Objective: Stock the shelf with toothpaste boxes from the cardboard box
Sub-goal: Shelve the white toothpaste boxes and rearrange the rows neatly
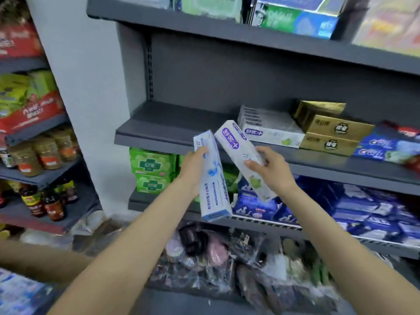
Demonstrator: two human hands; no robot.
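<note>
My left hand (193,169) grips a white-and-blue toothpaste box (213,187), held nearly upright below the shelf's front lip. My right hand (270,169) grips a second white toothpaste box with a purple label (238,151), tilted with its top end toward the shelf. Both boxes are just in front of the grey shelf (159,123), whose left half is bare. On the shelf to the right lies a stack of white toothpaste boxes (270,128), then gold boxes (334,130) and blue boxes (384,148). The cardboard box is at the lower left edge (34,262), blurred.
Green packs (150,164) fill the shelf below on the left, blue packs (354,208) on the right. Bagged goods (227,258) lie on the lowest level. A second rack with jars and bottles (45,153) stands to the left, beyond a white pillar (91,87).
</note>
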